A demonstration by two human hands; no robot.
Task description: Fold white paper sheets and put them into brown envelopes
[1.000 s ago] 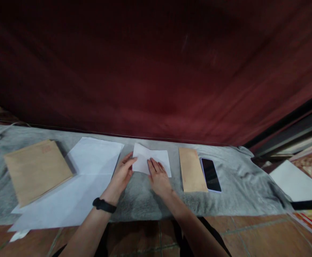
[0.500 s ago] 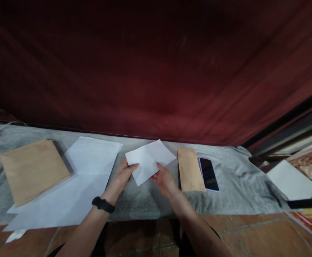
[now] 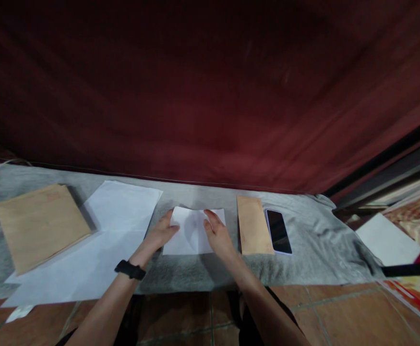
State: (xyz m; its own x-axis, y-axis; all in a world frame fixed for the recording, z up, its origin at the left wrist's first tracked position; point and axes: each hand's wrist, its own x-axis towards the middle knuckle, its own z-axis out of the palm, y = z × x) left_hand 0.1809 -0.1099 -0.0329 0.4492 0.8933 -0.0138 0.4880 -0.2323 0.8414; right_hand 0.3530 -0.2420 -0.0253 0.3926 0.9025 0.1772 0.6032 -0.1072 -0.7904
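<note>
Folded white sheet (image 3: 190, 233), lifted half a second earlier, now lies flat mid-tabletop (image 3: 314, 250); left hand (image 3: 161, 233) and right hand (image 3: 217, 235) press it, fingers extended, pinching nothing; folding continues.

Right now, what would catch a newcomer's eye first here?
A huge dark red curtain fills the upper picture. Below it, on a grey fleece cloth, the left hand and right hand rest on a small folded white paper, beside a narrow brown envelope and black phone.
</note>
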